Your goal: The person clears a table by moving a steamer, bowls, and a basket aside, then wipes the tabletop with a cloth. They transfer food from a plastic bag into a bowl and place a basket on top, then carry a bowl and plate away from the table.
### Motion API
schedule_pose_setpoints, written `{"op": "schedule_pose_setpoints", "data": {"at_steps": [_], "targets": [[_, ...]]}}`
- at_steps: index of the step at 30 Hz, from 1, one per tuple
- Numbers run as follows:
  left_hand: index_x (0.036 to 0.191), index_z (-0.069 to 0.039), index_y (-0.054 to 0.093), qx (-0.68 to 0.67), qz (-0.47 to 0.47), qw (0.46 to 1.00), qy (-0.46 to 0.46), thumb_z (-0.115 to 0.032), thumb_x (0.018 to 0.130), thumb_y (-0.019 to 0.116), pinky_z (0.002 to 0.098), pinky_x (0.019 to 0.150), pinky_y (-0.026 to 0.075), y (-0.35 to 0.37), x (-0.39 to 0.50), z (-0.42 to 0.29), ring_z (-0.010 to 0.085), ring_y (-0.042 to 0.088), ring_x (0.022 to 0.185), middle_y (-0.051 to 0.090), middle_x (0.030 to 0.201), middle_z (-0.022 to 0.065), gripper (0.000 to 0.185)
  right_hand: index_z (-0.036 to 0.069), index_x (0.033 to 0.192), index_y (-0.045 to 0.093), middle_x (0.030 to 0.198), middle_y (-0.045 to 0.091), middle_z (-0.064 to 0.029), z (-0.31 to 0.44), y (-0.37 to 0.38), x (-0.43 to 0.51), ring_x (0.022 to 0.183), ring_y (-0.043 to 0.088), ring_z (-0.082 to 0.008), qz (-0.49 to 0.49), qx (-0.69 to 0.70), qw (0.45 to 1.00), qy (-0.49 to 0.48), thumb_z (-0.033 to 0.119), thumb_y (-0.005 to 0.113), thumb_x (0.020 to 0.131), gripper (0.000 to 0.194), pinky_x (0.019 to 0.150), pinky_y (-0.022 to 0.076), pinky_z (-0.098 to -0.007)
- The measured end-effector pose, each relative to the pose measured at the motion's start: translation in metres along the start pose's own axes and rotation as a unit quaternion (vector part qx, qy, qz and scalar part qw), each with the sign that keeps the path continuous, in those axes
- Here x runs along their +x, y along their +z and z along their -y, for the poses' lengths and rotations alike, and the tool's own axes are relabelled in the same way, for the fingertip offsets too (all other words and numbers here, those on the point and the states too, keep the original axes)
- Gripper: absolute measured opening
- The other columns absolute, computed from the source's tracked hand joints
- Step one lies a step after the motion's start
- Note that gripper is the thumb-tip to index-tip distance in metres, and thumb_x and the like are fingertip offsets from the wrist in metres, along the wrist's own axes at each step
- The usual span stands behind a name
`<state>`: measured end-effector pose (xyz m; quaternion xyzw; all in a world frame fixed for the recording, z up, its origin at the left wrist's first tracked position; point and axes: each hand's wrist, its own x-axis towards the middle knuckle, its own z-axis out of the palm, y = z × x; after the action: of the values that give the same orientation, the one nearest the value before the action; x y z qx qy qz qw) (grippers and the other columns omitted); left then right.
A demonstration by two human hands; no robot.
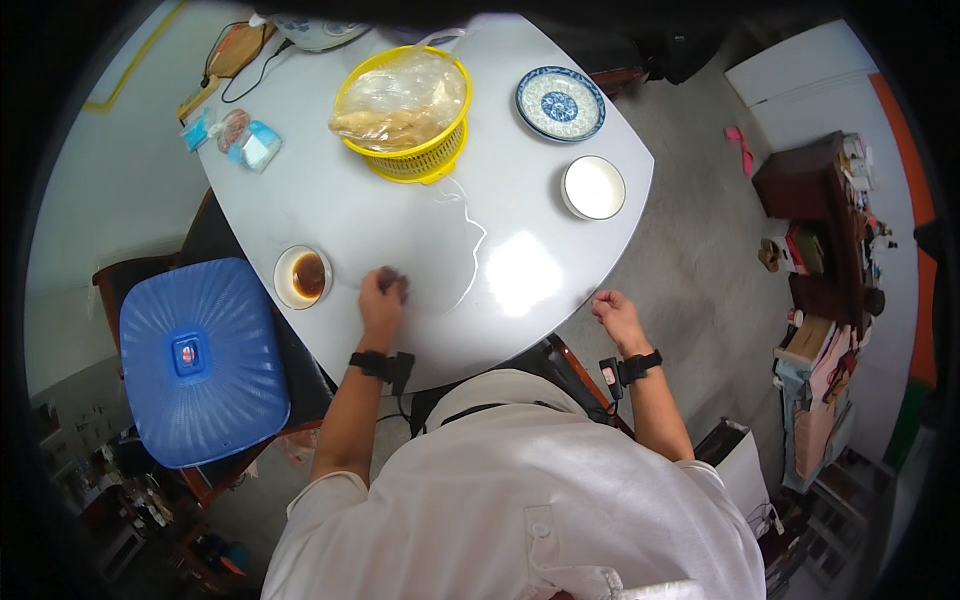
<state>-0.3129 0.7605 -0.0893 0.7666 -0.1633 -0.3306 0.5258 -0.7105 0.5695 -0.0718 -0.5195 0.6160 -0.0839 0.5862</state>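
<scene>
My left hand [381,301] is closed around a small dark brown item [392,282] over the white table [405,232]. Blur hides what the item is. Left of that hand stands a white bowl [282,279] with brown liquid [308,275] in it. My right hand [616,313] hangs just off the table's right edge, fingers curled, with nothing seen in it. Between the hands a thin white string [477,251] runs along the tabletop up to a yellow plastic basket [417,165], which holds a clear plastic bag [405,94] with pale yellowish contents.
A second white bowl [593,187] and a blue-patterned plate [559,104] stand at the right. Small packets [255,146] and a black cable [255,86] lie at the far left. Left of the table, a blue plastic lid [202,367] rests on a chair [307,375].
</scene>
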Motion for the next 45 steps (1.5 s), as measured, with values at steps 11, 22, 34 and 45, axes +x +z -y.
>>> {"op": "schedule_pose_setpoints", "data": {"at_steps": [11, 22, 34, 45], "targets": [[0.102, -0.005, 0.062, 0.299, 0.082, 0.934, 0.179, -0.01, 0.081, 0.067, 0.0426, 0.081, 0.049, 0.121, -0.032, -0.027, 0.0355, 0.06, 0.092, 0.062, 0.101, 0.0151, 0.022, -0.006, 0.108, 0.058, 0.089, 0.066, -0.0087, 0.037, -0.015, 0.027, 0.081, 0.06, -0.0139, 0.031, 0.015, 0.998, -0.05, 0.019, 0.062, 0.09, 0.031, 0.075, 0.0478, -0.0274], [0.092, -0.004, 0.062, 0.101, -0.172, 0.98, -0.007, 0.003, 0.081, 0.054, 0.0401, 0.073, 0.05, 0.138, -0.072, -0.002, 0.0311, 0.059, 0.076, 0.058, 0.094, 0.0153, 0.017, -0.007, 0.121, 0.041, 0.116, 0.055, -0.0206, 0.115, -0.031, 0.15, 0.092, 0.065, -0.0257, 0.168, 0.214, 0.961, -0.043, 0.0, 0.05, 0.084, 0.039, 0.072, 0.0594, -0.0346], [0.092, -0.012, 0.066, 0.367, -0.123, 0.92, 0.064, -0.01, 0.081, 0.06, 0.0441, 0.075, 0.051, 0.39, -0.075, -0.07, 0.036, 0.061, 0.083, 0.059, 0.096, 0.0165, 0.013, -0.002, 0.126, 0.048, 0.11, 0.061, -0.0117, 0.072, -0.274, 0.135, 0.092, 0.065, -0.022, 0.253, 0.165, 0.953, -0.006, 0.0, 0.051, 0.076, 0.05, 0.072, 0.0578, -0.034], [0.104, -0.007, 0.059, -0.105, 0.269, 0.951, -0.107, -0.006, 0.096, 0.053, 0.0303, 0.064, 0.051, 0.618, 0.008, -0.177, 0.014, 0.058, 0.075, 0.06, 0.089, 0.0008, 0.01, -0.008, 0.127, 0.046, 0.115, 0.061, -0.017, 0.024, -0.473, 0.116, 0.094, 0.067, -0.0249, -0.026, 0.257, 0.965, 0.035, 0.001, 0.053, 0.073, 0.055, 0.068, 0.0615, -0.0339]]}}
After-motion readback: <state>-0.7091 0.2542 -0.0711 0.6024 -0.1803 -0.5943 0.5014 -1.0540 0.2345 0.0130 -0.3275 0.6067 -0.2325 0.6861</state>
